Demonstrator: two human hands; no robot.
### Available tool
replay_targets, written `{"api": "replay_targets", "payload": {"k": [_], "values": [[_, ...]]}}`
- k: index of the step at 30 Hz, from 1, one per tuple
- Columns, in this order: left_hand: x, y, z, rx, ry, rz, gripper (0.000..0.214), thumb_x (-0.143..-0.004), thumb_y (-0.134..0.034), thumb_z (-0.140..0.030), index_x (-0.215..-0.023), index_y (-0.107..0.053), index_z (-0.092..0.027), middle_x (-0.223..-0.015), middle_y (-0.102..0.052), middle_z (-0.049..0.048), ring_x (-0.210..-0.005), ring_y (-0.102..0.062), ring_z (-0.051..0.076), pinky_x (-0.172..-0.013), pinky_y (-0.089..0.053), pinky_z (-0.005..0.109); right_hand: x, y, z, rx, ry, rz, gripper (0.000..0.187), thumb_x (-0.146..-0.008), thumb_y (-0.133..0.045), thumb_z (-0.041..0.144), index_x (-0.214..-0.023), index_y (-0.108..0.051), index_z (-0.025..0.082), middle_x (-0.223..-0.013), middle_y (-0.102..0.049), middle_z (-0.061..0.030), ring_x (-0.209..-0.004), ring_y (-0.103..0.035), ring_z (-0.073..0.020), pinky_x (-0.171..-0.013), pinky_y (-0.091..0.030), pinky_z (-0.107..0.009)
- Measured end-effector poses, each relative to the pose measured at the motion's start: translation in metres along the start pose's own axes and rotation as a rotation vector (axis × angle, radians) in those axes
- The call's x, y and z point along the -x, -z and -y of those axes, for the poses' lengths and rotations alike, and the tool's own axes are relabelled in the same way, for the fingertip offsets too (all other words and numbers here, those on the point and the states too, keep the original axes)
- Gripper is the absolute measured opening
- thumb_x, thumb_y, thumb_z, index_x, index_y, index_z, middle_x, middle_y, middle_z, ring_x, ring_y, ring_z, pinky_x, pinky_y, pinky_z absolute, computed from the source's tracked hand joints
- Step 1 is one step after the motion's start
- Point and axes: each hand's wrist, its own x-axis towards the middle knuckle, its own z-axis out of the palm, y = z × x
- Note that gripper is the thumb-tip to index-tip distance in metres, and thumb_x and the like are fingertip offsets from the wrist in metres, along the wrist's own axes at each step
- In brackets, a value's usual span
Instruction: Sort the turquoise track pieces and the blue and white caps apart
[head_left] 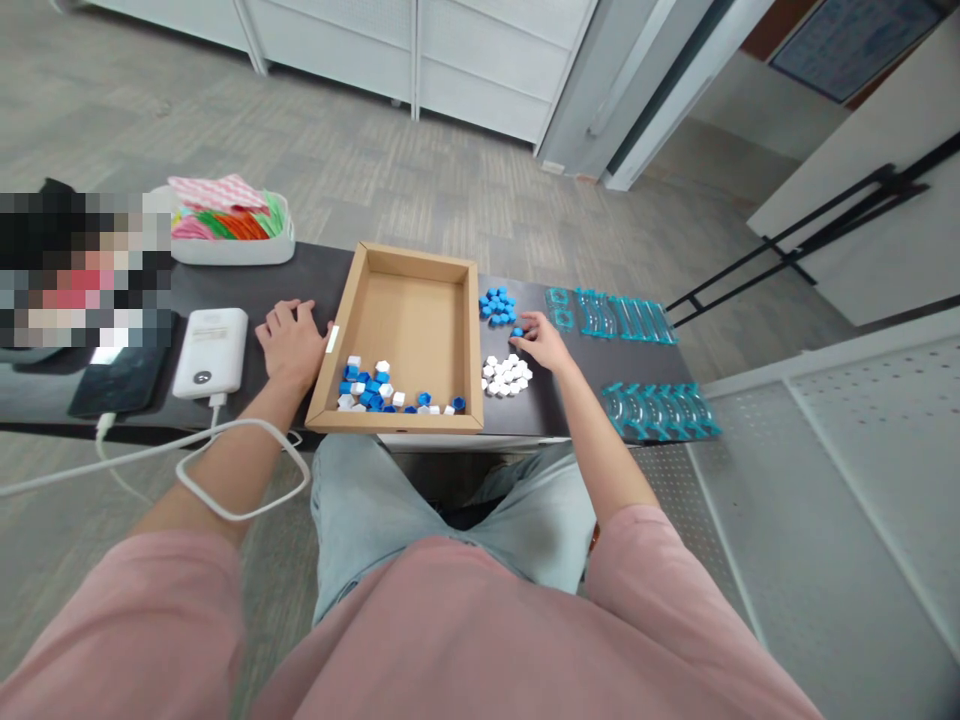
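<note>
Head view: cardboard box holds blue and white pieces; right hand pinching blue piece, left hand spread.

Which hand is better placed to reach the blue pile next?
The right hand, likely: it is at a blue piece near the blue pile; the left hand is beyond the box.

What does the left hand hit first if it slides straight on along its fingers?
Probably the right end of the white basket: the left hand points toward it. Exact line and gap are hard to judge from one view.
</note>
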Motion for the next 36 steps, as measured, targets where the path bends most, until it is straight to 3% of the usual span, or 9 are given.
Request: {"api": "replay_targets", "payload": {"k": [2,4,7,11,17,23,30,33,36], "values": [[0.0,0.0,-0.001,0.0,0.002,-0.001,0.067,-0.112,-0.05,-0.038,-0.172,-0.055,-0.006,-0.182,-0.047,0.0333,-0.162,-0.042,0.051,-0.134,-0.034,0.064,-0.002,-0.005,-0.004,-0.005,0.008,-0.015,0.093,-0.072,-0.096,0.053,-0.153,-0.062,0.024,-0.13,-0.07,-0.009,-0.09,-0.073,-0.0246,-0.091,-0.07,-0.05],[0.001,0.001,-0.001,-0.005,0.01,0.004,0.067,-0.113,-0.05,-0.038,-0.172,-0.055,-0.007,-0.182,-0.047,0.0333,-0.162,-0.043,0.051,-0.134,-0.033,0.064,-0.005,-0.009,-0.004,0.081,0.072,-0.041,0.108,-0.069,-0.104,0.056,-0.162,-0.059,0.025,-0.147,-0.062,-0.0165,-0.119,-0.075,-0.0353,-0.112,-0.068,-0.061],[0.001,0.003,-0.002,-0.01,0.016,0.017,0.067,-0.114,-0.048,-0.036,-0.173,-0.055,-0.005,-0.183,-0.046,0.0337,-0.165,-0.042,0.05,-0.136,-0.032,0.064,-0.011,-0.012,0.003,0.251,0.17,-0.05,0.123,-0.067,-0.11,0.06,-0.171,-0.055,0.024,-0.165,-0.052,-0.0238,-0.16,-0.054,-0.0525,-0.138,-0.045,-0.077],[0.001,0.004,-0.004,-0.021,0.017,0.025,0.068,-0.116,-0.041,-0.036,-0.174,-0.055,-0.004,-0.182,-0.046,0.0349,-0.166,-0.043,0.051,-0.136,-0.034,0.065,-0.026,-0.021,0.017,0.336,0.24,0.009,0.126,-0.074,-0.106,0.066,-0.18,-0.049,0.029,-0.184,-0.042,-0.0246,-0.174,-0.038,-0.057,-0.142,-0.031,-0.085],[-0.001,-0.001,-0.001,-0.011,0.017,-0.033,0.067,-0.11,-0.049,-0.039,-0.172,-0.06,-0.015,-0.178,-0.053,0.0316,-0.166,-0.046,0.05,-0.135,-0.037,0.065,-0.054,-0.035,0.027,0.359,0.299,0.063,0.098,-0.087,-0.095,0.066,-0.173,-0.063,0.03,-0.188,-0.048,-0.0215,-0.173,-0.041,-0.0555,-0.141,-0.031,-0.087],[-0.002,-0.005,0.003,-0.009,0.01,-0.049,0.068,-0.108,-0.051,-0.038,-0.172,-0.061,-0.015,-0.178,-0.053,0.0317,-0.167,-0.045,0.05,-0.135,-0.038,0.066,-0.063,-0.042,0.03,0.337,0.328,0.046,0.058,-0.095,-0.088,0.06,-0.142,-0.084,0.027,-0.172,-0.066,-0.0194,-0.163,-0.051,-0.0502,-0.139,-0.04,-0.078],[-0.002,-0.006,0.003,0.003,0.0,-0.052,0.069,-0.108,-0.05,-0.041,-0.171,-0.061,-0.013,-0.178,-0.052,0.0336,-0.166,-0.046,0.051,-0.135,-0.038,0.066,-0.047,-0.028,0.037,0.126,0.246,-0.174,0.059,-0.102,-0.075,0.07,-0.146,-0.076,0.031,-0.162,-0.074,-0.0159,-0.161,-0.056,-0.0421,-0.143,-0.039,-0.071],[-0.001,-0.005,0.002,0.004,0.002,-0.052,0.069,-0.108,-0.05,-0.04,-0.17,-0.062,-0.013,-0.177,-0.053,0.0335,-0.165,-0.047,0.051,-0.135,-0.038,0.065,-0.035,-0.017,0.04,0.02,0.192,-0.255,0.063,-0.105,-0.065,0.078,-0.145,-0.073,0.029,-0.156,-0.074,-0.0175,-0.153,-0.062,-0.0391,-0.135,-0.05,-0.066],[0.0,-0.004,0.001,0.011,-0.003,-0.061,0.068,-0.108,-0.05,-0.039,-0.169,-0.063,-0.012,-0.176,-0.054,0.0331,-0.163,-0.047,0.052,-0.134,-0.038,0.066,-0.021,-0.011,0.05,-0.087,0.204,-0.237,0.068,-0.103,-0.065,0.086,-0.138,-0.072,0.029,-0.137,-0.076,-0.015,-0.13,-0.072,-0.0349,-0.117,-0.062,-0.056]]}}
